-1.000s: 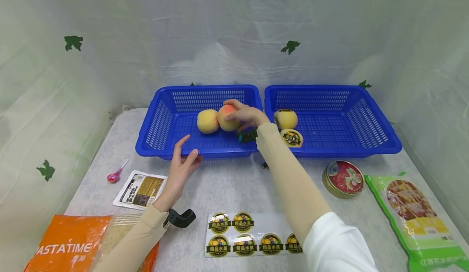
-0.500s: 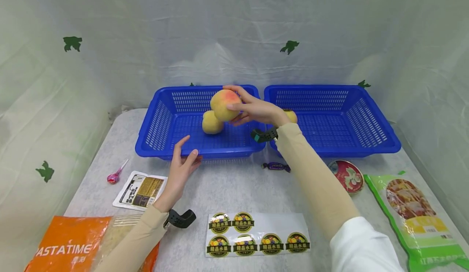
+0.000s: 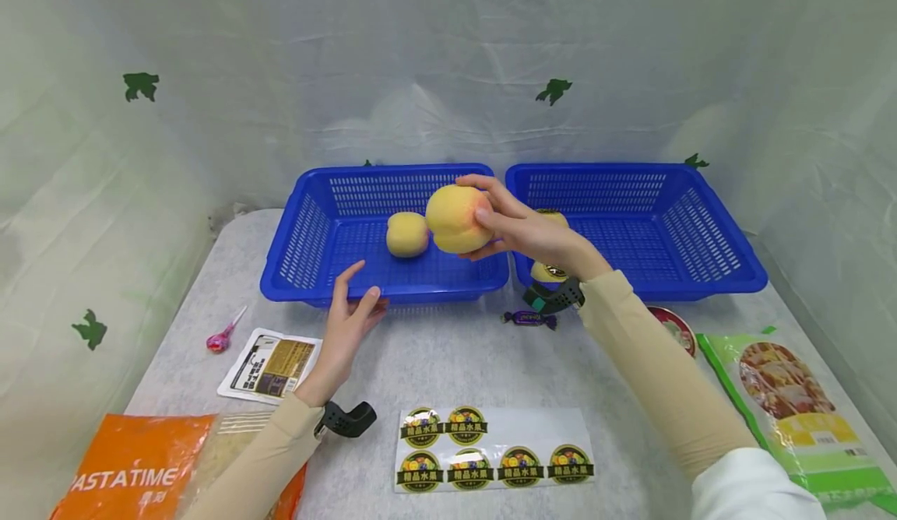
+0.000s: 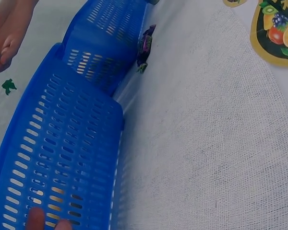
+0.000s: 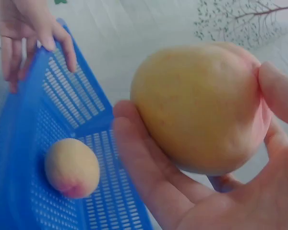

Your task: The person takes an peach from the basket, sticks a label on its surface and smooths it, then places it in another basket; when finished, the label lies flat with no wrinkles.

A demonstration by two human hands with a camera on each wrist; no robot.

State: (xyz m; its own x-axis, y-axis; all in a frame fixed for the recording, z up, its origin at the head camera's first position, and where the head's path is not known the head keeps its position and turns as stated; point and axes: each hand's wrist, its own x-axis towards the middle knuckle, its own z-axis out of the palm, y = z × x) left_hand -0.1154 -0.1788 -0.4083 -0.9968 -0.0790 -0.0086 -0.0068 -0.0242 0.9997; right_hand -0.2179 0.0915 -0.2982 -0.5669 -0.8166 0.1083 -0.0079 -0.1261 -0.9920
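My right hand (image 3: 532, 232) holds a yellow peach (image 3: 455, 220) with a pink blush, thumb and fingers round it, over the right part of the left blue basket (image 3: 385, 294). The right wrist view shows this held peach (image 5: 197, 110) close up. Another peach (image 3: 407, 234) lies in that basket, left of the held one. At the basket's front rim is my left hand (image 3: 343, 333), fingers relaxed and holding no fruit. Two of its fingertips (image 4: 36, 218) show by the basket wall in the left wrist view.
A right blue basket (image 3: 673, 290) holds fruit partly hidden by my right hand. In front lie a purple-wrapped candy (image 3: 529, 318), a sheet of round stickers (image 3: 518, 426), a lollipop (image 3: 219, 341), a white packet (image 3: 269, 364), an orange pasta bag (image 3: 133, 465), a tin (image 3: 676, 329) and a green bag (image 3: 792, 403).
My right hand has lifted the peach from beside the other one, then moved right and turned it. The peach left behind has shifted slightly right. My left hand stays in place.
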